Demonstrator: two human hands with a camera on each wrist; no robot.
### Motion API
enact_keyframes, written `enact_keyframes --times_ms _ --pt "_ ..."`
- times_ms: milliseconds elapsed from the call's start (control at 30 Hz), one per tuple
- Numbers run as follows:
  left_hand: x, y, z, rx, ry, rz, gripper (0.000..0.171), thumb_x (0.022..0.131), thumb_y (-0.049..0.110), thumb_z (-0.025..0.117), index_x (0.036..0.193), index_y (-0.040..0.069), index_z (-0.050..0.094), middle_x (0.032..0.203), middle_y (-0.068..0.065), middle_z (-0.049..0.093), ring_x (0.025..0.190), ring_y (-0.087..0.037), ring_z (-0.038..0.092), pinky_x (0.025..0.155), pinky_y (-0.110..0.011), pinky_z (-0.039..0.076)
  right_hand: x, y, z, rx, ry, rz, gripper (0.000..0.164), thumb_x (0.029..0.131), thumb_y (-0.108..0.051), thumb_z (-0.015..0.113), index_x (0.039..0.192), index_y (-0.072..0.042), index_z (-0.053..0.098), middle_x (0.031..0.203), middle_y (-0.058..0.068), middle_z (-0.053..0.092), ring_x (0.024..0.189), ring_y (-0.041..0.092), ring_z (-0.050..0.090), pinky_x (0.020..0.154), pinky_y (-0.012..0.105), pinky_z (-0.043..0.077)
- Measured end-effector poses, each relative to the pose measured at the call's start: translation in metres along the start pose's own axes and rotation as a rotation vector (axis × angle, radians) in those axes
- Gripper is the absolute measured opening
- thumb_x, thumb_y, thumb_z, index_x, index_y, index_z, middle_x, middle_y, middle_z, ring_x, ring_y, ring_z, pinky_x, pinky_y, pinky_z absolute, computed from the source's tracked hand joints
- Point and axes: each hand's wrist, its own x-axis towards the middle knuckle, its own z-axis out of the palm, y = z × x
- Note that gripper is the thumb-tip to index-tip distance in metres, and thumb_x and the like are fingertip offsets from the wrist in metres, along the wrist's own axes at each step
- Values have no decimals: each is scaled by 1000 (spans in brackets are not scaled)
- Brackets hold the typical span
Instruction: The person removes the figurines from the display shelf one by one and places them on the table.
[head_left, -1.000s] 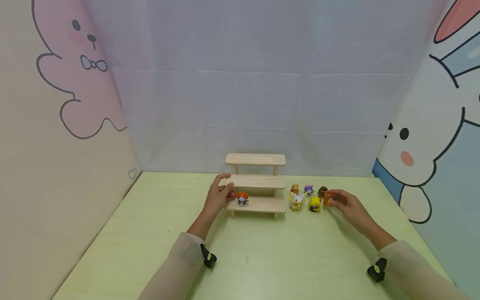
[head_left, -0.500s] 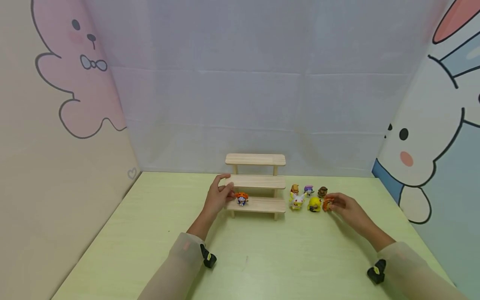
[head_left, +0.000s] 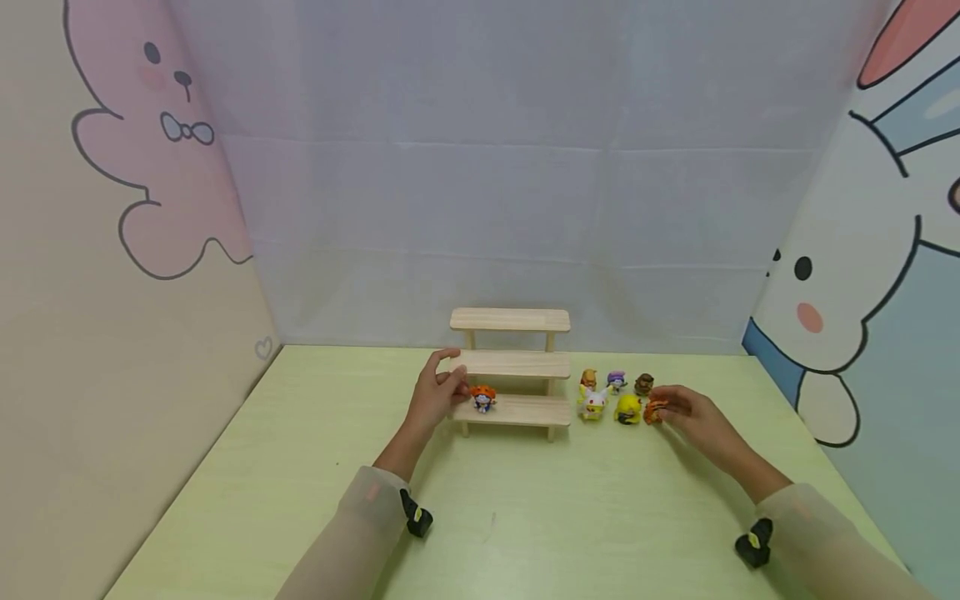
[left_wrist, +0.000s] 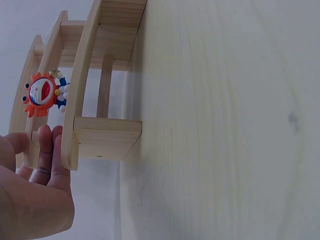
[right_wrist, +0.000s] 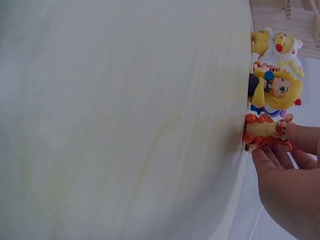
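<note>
My left hand (head_left: pixel 435 392) grips the left end of a three-tier wooden display stand (head_left: pixel 517 363), its thumb and fingers around the end of the planks. A figurine with an orange crab-like hood (left_wrist: pixel 42 94) stands on the bottom tier, right beside those fingers. Over to the right, my right hand (head_left: pixel 693 415) pinches an orange tiger figurine (right_wrist: pixel 265 129) at its head and back; its feet are at the tabletop. Left of it stand a yellow-haired figurine (head_left: pixel 628 409) and a yellow figurine with a white-eared hood (head_left: pixel 592 403).
Behind the front row are a brown figurine (head_left: pixel 644 384), a purple-topped figurine (head_left: pixel 617 381) and an orange-brown one (head_left: pixel 588 379). The pale tabletop (head_left: pixel 495 508) meets a white cloth backdrop (head_left: pixel 510 208). Cartoon-printed side panels stand left and right.
My right hand has lowered the tiger figurine to the tabletop and shifted it slightly left, next to the yellow-haired figurine. My left hand stays on the stand.
</note>
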Motion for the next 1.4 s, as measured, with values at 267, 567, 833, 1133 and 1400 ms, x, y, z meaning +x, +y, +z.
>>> enact_keyframes --times_ms 267,567,833,1133,1400 --pt "0 -1 -1 3 -5 -5 43 107 13 58 149 5 49 96 -35 67 89 -39 68 91 -57 58 1 -15 -4 -42 13 0 41 108 -7 53 145 9 47 144 32 52 131 47 53 88 9 49" --pt "0 -1 -1 1 6 -3 42 107 12 58 147 5 50 95 -34 68 86 -36 69 90 -56 58 5 -35 -13 -73 32 -41 44 110 -15 53 148 7 46 148 31 49 135 49 48 89 6 45" --pt "0 -1 -1 24 5 0 41 107 13 58 148 6 50 94 -33 68 87 -39 69 88 -54 59 9 -54 -7 -34 8 -56 45 110 -17 54 149 3 47 150 29 48 136 48 49 93 9 47" --pt "0 0 -1 28 4 8 42 108 13 57 148 5 49 96 -35 68 95 -50 66 91 -60 57 17 -85 31 30 -63 -140 45 107 -16 59 147 4 50 147 27 53 134 48 53 95 19 53" --pt "2 -1 -1 18 4 0 42 107 13 58 148 5 49 97 -37 67 96 -51 66 91 -59 57 27 -96 67 93 -124 -200 44 104 -15 64 144 4 54 143 26 57 133 45 54 98 28 55"
